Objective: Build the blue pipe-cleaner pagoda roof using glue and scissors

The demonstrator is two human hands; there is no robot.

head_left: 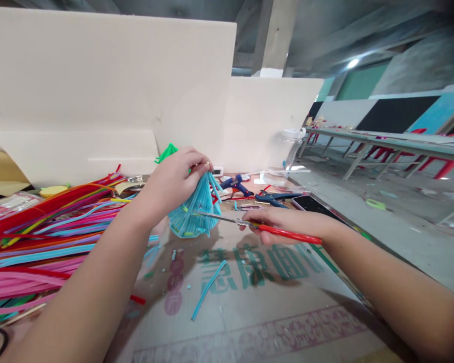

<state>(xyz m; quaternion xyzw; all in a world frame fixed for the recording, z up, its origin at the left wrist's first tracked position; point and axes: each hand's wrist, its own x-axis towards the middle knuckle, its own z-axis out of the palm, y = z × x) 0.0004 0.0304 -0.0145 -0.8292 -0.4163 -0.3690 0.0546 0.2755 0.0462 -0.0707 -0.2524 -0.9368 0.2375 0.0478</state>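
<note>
Pale blue strips, gathered into a fan-shaped cone [197, 200], hang from our left hand [182, 174], whose thumb and forefinger are pinched together on the narrow top end. The cone sits in front of us, its wide lower edge flaring out just above the worktop. Our right hand [274, 223] is curled round a pair of red-handled scissors [287, 233], the metal blades reaching leftward across the front of the cone; we cannot tell whether they are parted or whether they touch it. Below our hands, a loose blue offcut [208, 291] lies slantwise on the printed sheet [249, 307], with small scraps near it. A green piece [169, 151] shows behind our left hand. To our left we have a heap of coloured strips [26, 277], pink, red, orange and blue. Beyond our right hand are a blue glue gun [237, 185], dark-handled pliers [276, 197], a phone [312, 203] and a clear jar [283, 154]. White boards [109, 75] stand behind, and farther right a long table [382, 138] has red stools [419, 166] beside it.
</note>
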